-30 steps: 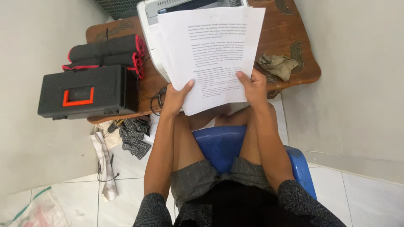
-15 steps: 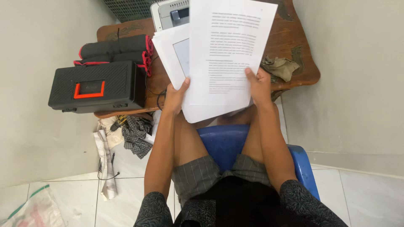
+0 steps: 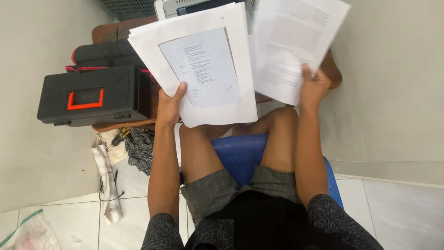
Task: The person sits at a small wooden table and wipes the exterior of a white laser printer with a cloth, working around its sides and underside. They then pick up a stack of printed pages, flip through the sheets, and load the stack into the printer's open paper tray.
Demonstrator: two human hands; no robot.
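Papers fill both my hands above my knees. My left hand [image 3: 169,103] pinches the lower left edge of a stack of sheets [image 3: 203,69], whose top page shows a grey printed panel. My right hand [image 3: 313,86] grips a single printed page [image 3: 296,41] (blurred), held apart to the right. Beyond them sits a wooden worktop [image 3: 111,33] with a black toolbox [image 3: 92,95], a rolled black pouch [image 3: 104,52] and a printer [image 3: 194,6]. I sit on a blue chair [image 3: 240,155].

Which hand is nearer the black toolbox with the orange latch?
Left. The left hand, gripping a paper stack, sits just right of the black toolbox. The right hand holds a separate sheet much farther right.
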